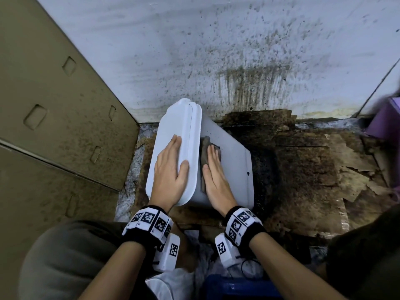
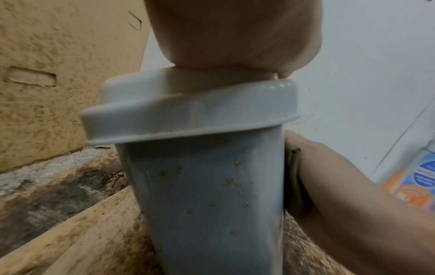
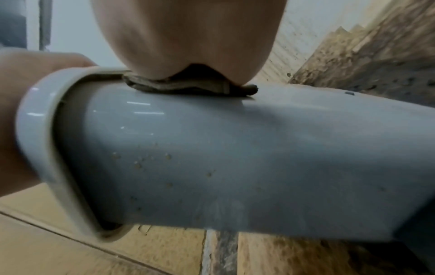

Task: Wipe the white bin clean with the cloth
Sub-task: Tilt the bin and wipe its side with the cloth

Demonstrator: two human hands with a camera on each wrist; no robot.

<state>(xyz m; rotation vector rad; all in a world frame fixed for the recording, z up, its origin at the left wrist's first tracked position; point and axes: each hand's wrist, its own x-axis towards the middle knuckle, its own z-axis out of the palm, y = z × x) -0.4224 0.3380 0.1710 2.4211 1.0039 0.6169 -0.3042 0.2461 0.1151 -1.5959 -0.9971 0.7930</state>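
Head view shows stained brown cardboard panels (image 1: 49, 118) at the left, then the white bin (image 1: 229, 148) lying on its side on the dirty floor (image 1: 303, 165), near the spattered wall (image 1: 194, 50). On the bin's lid end, the left hand (image 1: 171, 169) lies flat with straight fingers, holding nothing. Just right of it, the right hand (image 1: 216, 176) presses the brown cloth (image 1: 204, 146) flat against the bin's upper side, fingers extended. Left wrist view shows brown specks on the bin's near side. A purple object (image 1: 385, 122) sits at the far right.
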